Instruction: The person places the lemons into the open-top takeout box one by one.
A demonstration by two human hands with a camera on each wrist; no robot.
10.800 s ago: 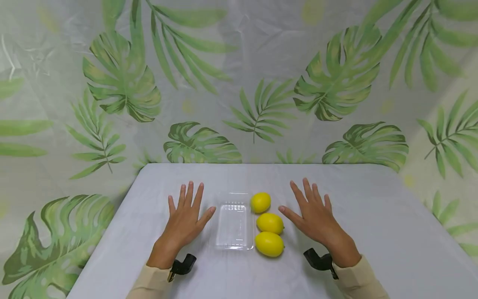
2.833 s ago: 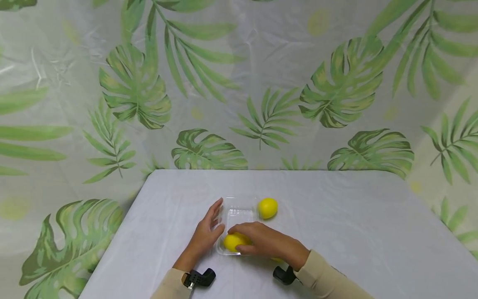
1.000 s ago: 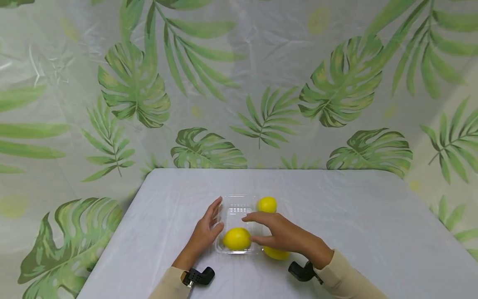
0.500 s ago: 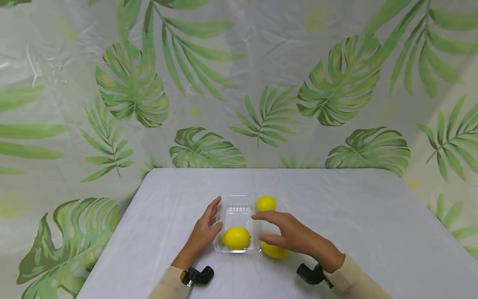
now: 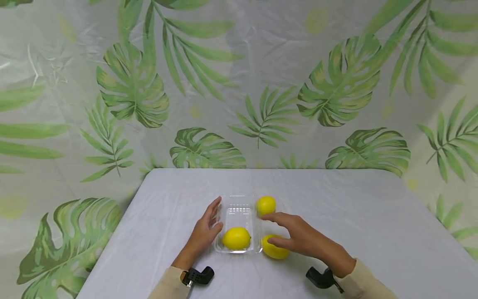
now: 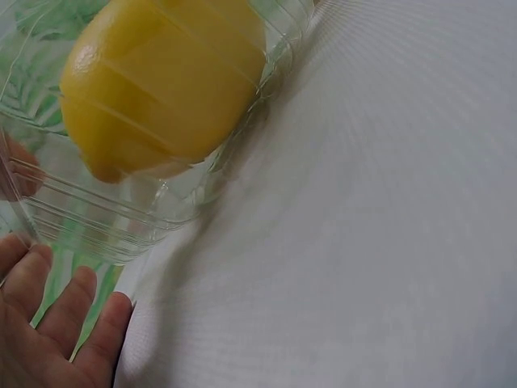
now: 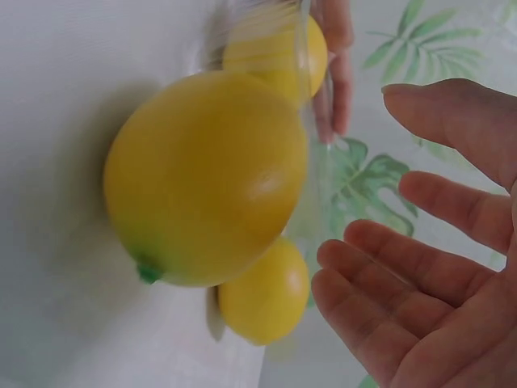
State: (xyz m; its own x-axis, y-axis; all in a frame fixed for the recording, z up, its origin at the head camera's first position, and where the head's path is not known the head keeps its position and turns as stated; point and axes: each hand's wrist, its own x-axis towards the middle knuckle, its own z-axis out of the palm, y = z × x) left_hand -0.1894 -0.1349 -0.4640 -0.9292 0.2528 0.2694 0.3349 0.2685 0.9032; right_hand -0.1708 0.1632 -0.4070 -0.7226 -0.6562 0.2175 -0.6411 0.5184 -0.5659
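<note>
A clear plastic clamshell container (image 5: 239, 209) lies on the table with its lid folded back. One yellow lemon (image 5: 236, 238) rests in its near part. Along the container's left side, my left hand (image 5: 201, 232) stands with relaxed fingers at the wall; whether thumb and fingers press it cannot be told. My right hand (image 5: 304, 234) hovers with spread, slightly bent fingers over a second lemon (image 5: 275, 247) right of the container. In the right wrist view, a gap shows between that hand's fingers and this lemon (image 7: 206, 178). A third lemon (image 5: 266, 205) lies farther back, beside the lid.
White cloth covers the table (image 5: 354, 207). A leaf-printed sheet (image 5: 269, 62) hangs behind its far edge. Black cameras sit on both wrists, the left camera (image 5: 199, 275) and the right camera (image 5: 321, 278).
The right hand has let go of the lemon in the container and moved right, over the lemon outside. The left hand has stayed by the container.
</note>
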